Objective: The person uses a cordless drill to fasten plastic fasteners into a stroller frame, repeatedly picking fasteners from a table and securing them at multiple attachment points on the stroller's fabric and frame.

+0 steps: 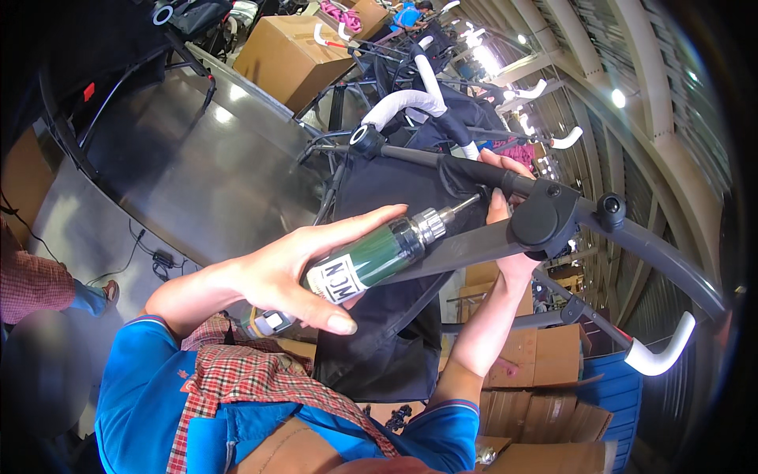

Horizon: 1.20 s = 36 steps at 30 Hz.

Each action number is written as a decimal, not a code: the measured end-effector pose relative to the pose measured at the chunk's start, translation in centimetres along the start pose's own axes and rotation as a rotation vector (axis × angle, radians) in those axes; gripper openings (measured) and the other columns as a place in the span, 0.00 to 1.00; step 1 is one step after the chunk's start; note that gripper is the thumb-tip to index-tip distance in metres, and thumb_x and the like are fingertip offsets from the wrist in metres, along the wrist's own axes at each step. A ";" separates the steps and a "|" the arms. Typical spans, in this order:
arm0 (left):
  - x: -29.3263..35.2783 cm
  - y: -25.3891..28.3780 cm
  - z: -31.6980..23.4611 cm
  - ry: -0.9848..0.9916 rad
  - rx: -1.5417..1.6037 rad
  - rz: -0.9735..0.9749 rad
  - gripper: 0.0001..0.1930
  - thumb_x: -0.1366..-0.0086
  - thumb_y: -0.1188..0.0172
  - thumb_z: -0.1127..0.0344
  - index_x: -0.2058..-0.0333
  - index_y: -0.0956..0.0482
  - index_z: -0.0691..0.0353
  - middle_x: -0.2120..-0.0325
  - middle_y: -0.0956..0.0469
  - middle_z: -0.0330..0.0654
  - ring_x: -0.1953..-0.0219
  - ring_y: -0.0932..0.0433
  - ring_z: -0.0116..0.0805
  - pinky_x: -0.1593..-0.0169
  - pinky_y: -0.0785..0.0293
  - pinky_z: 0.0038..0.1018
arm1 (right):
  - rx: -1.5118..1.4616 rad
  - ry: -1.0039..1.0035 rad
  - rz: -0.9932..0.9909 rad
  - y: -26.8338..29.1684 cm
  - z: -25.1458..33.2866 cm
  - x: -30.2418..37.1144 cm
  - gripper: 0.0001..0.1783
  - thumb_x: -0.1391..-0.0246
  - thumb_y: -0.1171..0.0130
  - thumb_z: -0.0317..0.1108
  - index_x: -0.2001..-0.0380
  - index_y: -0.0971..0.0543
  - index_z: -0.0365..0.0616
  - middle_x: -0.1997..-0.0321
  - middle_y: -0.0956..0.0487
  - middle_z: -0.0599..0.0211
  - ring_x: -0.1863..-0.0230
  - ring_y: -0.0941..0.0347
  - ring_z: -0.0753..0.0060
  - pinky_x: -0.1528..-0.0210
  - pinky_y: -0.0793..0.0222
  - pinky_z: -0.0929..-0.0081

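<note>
My left hand [304, 272] is wrapped round a green electric screwdriver [371, 257] with a silver collar. Its thin bit points up and right, its tip close to the dark tube of a stroller frame [470, 245]; I cannot tell whether it touches a screw. Behind that tube my right hand [505, 201] grips the frame next to a round black hinge joint [543, 217], its fingers partly hidden by the tube. Black stroller fabric [387, 189] hangs under the frame. A white-wrapped handle [407, 107] rises beyond it.
A shiny metal table [229, 150] lies to the left, with a cardboard box [288, 59] at its far side. Several more strollers with white-wrapped handles [567, 139] stand ahead. Cardboard boxes [537, 355] sit low on the right. A person's checked garment [31, 272] shows at far left.
</note>
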<state>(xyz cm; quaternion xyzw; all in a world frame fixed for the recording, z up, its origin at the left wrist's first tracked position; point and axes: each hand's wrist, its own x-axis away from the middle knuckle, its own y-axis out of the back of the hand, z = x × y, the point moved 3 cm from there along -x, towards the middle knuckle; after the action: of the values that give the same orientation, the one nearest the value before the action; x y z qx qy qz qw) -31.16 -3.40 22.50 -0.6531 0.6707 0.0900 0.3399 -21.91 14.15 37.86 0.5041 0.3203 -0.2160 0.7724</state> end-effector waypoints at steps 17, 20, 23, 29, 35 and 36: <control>-0.6 -0.8 0.3 -0.040 -0.016 -0.011 0.58 0.54 0.27 0.67 0.32 0.60 0.64 0.65 0.26 0.38 0.69 0.28 0.23 0.64 0.28 0.22 | -0.089 0.053 -0.021 -0.1 -1.2 0.4 0.18 0.51 0.49 0.14 0.53 0.27 0.29 0.56 0.20 0.49 0.53 0.23 0.61 0.45 0.31 0.66; -0.5 -0.6 0.1 -0.054 -0.039 0.002 0.58 0.54 0.27 0.66 0.31 0.60 0.64 0.62 0.26 0.38 0.68 0.28 0.22 0.63 0.28 0.22 | -0.073 0.075 -0.034 -0.2 -1.3 0.3 0.19 0.51 0.49 0.15 0.53 0.27 0.28 0.56 0.20 0.48 0.53 0.23 0.61 0.45 0.32 0.66; -0.7 -0.6 0.2 -0.099 -0.105 -0.014 0.57 0.54 0.27 0.66 0.32 0.59 0.64 0.58 0.27 0.38 0.67 0.28 0.21 0.61 0.28 0.21 | -0.173 0.092 -0.045 -0.1 -1.2 0.7 0.19 0.51 0.49 0.15 0.53 0.27 0.27 0.56 0.20 0.47 0.53 0.23 0.60 0.45 0.31 0.66; -0.8 -1.5 -0.2 -0.095 -0.087 -0.037 0.56 0.53 0.28 0.70 0.32 0.58 0.63 0.56 0.27 0.37 0.66 0.28 0.21 0.60 0.29 0.21 | -0.198 0.050 -0.041 0.2 -0.9 0.5 0.20 0.50 0.48 0.19 0.51 0.29 0.25 0.56 0.21 0.46 0.54 0.23 0.61 0.46 0.31 0.66; -0.5 -1.9 -0.6 0.059 0.085 -0.033 0.56 0.53 0.28 0.70 0.31 0.59 0.62 0.66 0.27 0.38 0.69 0.28 0.21 0.64 0.29 0.20 | -0.122 0.061 0.014 0.3 0.0 0.3 0.20 0.47 0.51 0.20 0.49 0.30 0.26 0.55 0.21 0.47 0.53 0.24 0.61 0.46 0.31 0.66; -0.4 -2.1 -0.8 0.081 0.116 -0.033 0.56 0.53 0.29 0.70 0.31 0.59 0.61 0.67 0.27 0.39 0.70 0.28 0.22 0.66 0.28 0.21 | -0.100 0.062 0.029 0.3 0.0 0.4 0.19 0.45 0.54 0.19 0.49 0.31 0.27 0.54 0.22 0.46 0.52 0.24 0.60 0.44 0.32 0.66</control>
<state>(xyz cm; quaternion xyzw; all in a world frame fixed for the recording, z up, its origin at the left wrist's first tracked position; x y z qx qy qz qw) -29.52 -3.77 23.99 -0.6465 0.6770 0.0191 0.3513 -21.45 14.30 37.82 0.4758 0.3471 -0.1730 0.7894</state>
